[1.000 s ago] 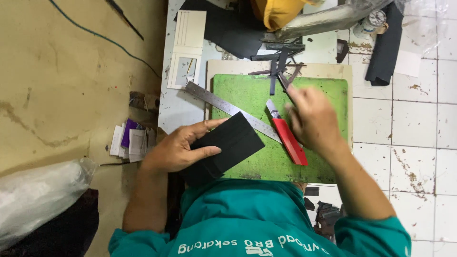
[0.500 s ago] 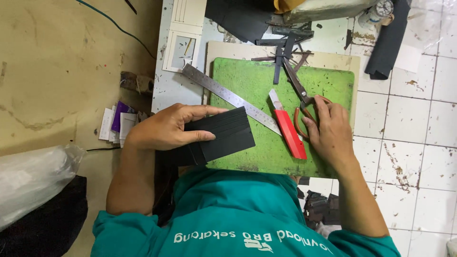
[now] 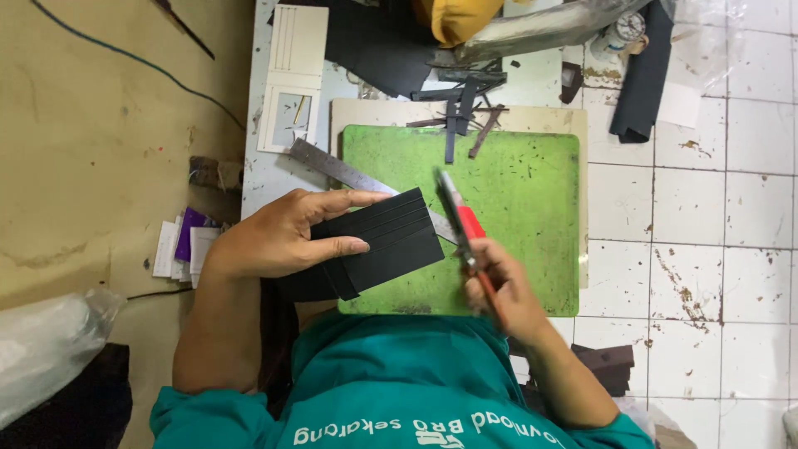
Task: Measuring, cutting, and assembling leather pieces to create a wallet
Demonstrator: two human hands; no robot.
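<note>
1. Your left hand point(image 3: 278, 241) holds the black panel point(image 3: 378, 245) pressed flat at the near left corner of the green mat point(image 3: 515, 199); the fingers lie spread along its upper left edge, the thumb across its lower part.
2. Your right hand point(image 3: 503, 283) is closed around the red cutter point(image 3: 461, 220), raised just right of the panel, blade end pointing away from you.
3. Key relation: the panel lies to the left of the cutter, close but apart. Its long axis runs from lower left to upper right; the cutter's axis runs nearly straight away from you, so the two cross at an angle.
4. The right hand is the nearer one to the panel's free right edge; the left hand covers the opposite side.
5. The panel looks like thin matte black sheet in stepped layers, with parallel ridges along its upper portion.
6. A steel ruler point(image 3: 332, 166) slants under the panel's far corner, partly hidden by it.
7. Dark offcut strips point(image 3: 457, 112) lie at the mat's far edge, well apart from both hands.
</note>
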